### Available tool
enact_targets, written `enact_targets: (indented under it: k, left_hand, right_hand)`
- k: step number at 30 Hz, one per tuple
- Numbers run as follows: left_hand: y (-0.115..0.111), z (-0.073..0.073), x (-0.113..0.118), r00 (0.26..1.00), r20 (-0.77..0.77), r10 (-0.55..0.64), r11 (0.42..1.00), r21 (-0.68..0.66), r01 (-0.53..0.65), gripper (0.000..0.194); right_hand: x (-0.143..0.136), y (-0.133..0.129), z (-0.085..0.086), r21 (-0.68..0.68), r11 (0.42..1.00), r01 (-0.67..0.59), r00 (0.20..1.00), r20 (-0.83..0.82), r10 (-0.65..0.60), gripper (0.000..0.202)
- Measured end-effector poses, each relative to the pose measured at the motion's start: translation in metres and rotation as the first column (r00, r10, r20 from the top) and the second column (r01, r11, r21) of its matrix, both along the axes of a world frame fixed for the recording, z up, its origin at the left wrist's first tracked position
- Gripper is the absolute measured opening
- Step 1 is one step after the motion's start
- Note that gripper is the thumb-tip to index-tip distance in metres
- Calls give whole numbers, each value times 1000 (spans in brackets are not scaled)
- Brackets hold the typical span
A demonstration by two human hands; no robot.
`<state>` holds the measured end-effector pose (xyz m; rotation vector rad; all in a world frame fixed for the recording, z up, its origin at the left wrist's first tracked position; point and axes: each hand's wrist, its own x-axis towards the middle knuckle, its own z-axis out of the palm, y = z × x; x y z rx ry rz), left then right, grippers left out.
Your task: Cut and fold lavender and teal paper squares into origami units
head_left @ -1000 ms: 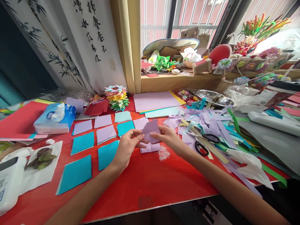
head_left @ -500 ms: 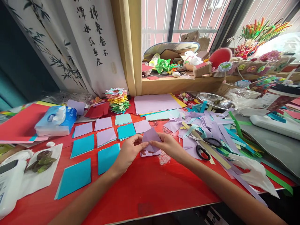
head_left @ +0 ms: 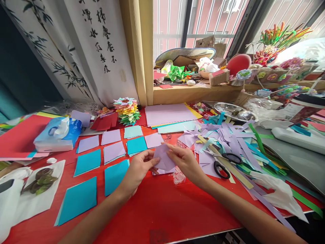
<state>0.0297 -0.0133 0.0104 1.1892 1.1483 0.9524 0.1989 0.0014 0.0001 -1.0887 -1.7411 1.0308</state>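
Note:
A partly folded purple paper (head_left: 163,158) is held up between both hands above the red table (head_left: 162,203). My left hand (head_left: 141,167) pinches its left edge, thumb on the front. On its right side, my right hand (head_left: 184,162) has its fingers on the upper edge and face. Below the held piece, purple paper lies on the table, partly hidden. Stacks of square paper, such as a purple one (head_left: 114,151) and teal ones (head_left: 87,162), are laid out to the left. A colourful folded-paper piece (head_left: 127,111) stands behind them.
Black-handled scissors (head_left: 221,169) lie by a heap of paper strips (head_left: 228,142) on the right. A tissue pack (head_left: 58,134) and a white napkin with leaves (head_left: 43,183) are at the left. Larger purple sheets (head_left: 170,114) and a metal plate (head_left: 235,112) sit at the back.
My right hand has shifted its fingers up to the paper's top edge, and the paper is turned a little. The camera view has moved slightly.

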Motion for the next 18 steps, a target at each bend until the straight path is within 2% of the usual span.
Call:
enact_targets:
  k: [9, 13, 18]
  left_hand:
    - [1, 0, 0, 995, -24, -94, 996, -10, 94, 31]
    - [4, -4, -1, 993, -107, -49, 999, 12, 51, 29]
    - [7, -4, -3, 989, -147, -3, 1000, 25, 7, 30]
  right_hand:
    - [1, 8, -1, -208, 976, -60, 994, -100, 40, 38]
    - [-2, 11, -5, -267, 961, -68, 991, -127, 35, 33]
    - [-4, 10, -5, -253, 967, -40, 996, -90, 18, 34]
